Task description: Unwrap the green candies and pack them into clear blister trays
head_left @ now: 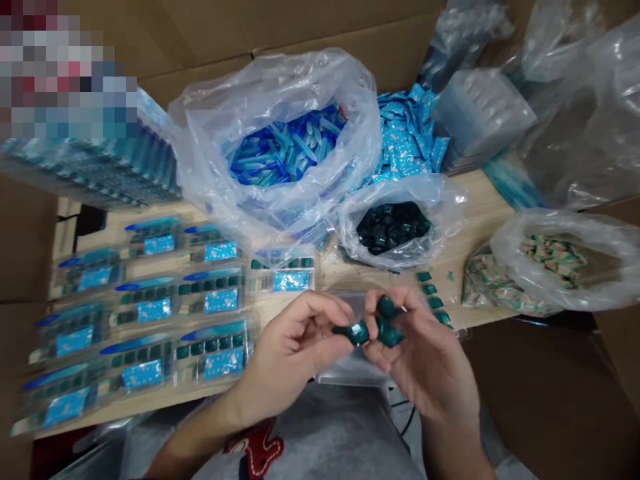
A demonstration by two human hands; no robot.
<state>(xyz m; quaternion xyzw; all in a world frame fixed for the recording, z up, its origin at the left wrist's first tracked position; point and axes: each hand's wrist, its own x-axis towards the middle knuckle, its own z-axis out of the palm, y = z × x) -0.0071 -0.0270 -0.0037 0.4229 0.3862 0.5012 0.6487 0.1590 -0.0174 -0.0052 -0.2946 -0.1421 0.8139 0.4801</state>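
My left hand (pixel 295 340) pinches one end of a small, glossy dark green piece (pixel 357 332) between thumb and fingers. My right hand (pixel 425 347) is closed around more of these pieces, one of them a rounded green piece (pixel 387 307) near the fingertips. Both hands meet at the front of the table, the fingers nearly touching. Beneath them lies a clear plastic tray (pixel 345 373), partly covered by the hands. A short column of green pieces (pixel 434 302) lies on the table just beyond my right hand. An open bag of dark green pieces (pixel 350 233) stands behind the hands.
Filled clear trays (pixel 223 363) with blue sticks, green pieces and blue packets cover the left side. A large bag of blue sticks (pixel 210 173) stands behind, beside blue packets (pixel 407 143). Stacked clear trays (pixel 483 113) and a bag of striped pieces (pixel 615 267) are right.
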